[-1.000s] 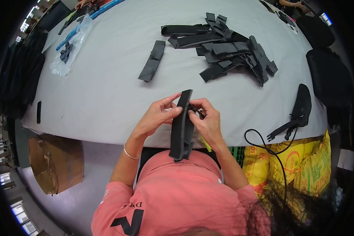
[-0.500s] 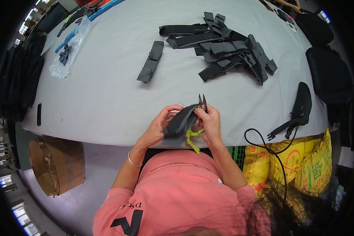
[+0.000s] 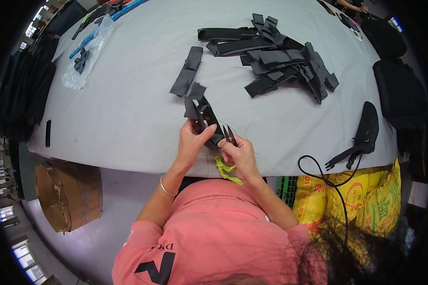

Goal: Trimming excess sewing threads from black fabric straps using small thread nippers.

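Note:
My left hand (image 3: 191,142) is closed on a dark grey fabric strip (image 3: 207,110), a sewn piece with folded flaps that extends away from me over the table. My right hand (image 3: 241,156) grips a pair of small thread snips (image 3: 229,135), blades pointing away, and its fingertips also meet the strip's near end. A yellow-green ribbon (image 3: 222,167) hangs below, beside that hand. Just beyond the held strip lies a single similar strip (image 3: 187,71). Farther off to the right is a loose pile of such strips (image 3: 280,58).
The table has a pale grey cloth (image 3: 128,118). At its left lie a clear plastic bag (image 3: 88,64) and a small black bar (image 3: 48,133); at right, a black pouch with buckle straps (image 3: 364,130). Below stand a cardboard box (image 3: 78,194) and yellow sacks (image 3: 352,194). Someone's hand shows far right.
The strip between my hands has swung from lying folded near me to stretching out away over the table. My left hand has shifted its hold, and the snips have dropped slightly nearer me.

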`<state>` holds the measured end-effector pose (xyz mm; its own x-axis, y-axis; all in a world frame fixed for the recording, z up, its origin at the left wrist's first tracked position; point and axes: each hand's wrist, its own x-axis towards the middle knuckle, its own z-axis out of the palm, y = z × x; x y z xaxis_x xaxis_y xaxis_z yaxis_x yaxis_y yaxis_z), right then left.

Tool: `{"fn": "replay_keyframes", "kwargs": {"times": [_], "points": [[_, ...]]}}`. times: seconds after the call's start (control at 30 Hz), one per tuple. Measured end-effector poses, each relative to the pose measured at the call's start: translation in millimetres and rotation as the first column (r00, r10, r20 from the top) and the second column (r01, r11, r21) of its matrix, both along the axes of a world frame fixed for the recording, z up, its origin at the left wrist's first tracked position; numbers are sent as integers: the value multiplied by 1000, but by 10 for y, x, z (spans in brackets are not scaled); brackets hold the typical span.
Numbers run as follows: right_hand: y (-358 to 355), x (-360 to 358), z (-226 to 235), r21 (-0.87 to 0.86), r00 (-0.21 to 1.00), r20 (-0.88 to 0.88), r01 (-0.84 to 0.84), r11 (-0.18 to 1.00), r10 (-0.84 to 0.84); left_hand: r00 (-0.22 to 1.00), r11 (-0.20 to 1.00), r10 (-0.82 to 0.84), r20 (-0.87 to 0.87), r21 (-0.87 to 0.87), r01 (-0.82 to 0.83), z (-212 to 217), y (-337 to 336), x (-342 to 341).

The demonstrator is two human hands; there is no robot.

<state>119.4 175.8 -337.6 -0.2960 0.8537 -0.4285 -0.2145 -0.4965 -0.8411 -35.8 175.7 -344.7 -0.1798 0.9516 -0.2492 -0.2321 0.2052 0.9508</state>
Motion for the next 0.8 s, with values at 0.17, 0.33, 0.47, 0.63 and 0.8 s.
{"fn": "replay_keyframes", "kwargs": {"times": [0.17,0.33,0.47,0.63,0.8], "points": [[-6,89,59,-30,994,-20,-108,994,108,979,986,-142,-147,68,154,215,121,-53],[80,246,-111,-41,998,11,-60,997,61,964,964,-263,-45,28,264,-36,151,36],[159,351,-205,-149,1000,-25,13,989,-17,955,955,-294,50,-33,296,-112,104,75],[261,385,-93,14,991,74,108,994,-109,960,960,-276,53,-25,277,-163,82,63],[165,392,-153,207,982,180,-97,974,59,964,968,-235,122,-64,243,-143,122,24]]}}
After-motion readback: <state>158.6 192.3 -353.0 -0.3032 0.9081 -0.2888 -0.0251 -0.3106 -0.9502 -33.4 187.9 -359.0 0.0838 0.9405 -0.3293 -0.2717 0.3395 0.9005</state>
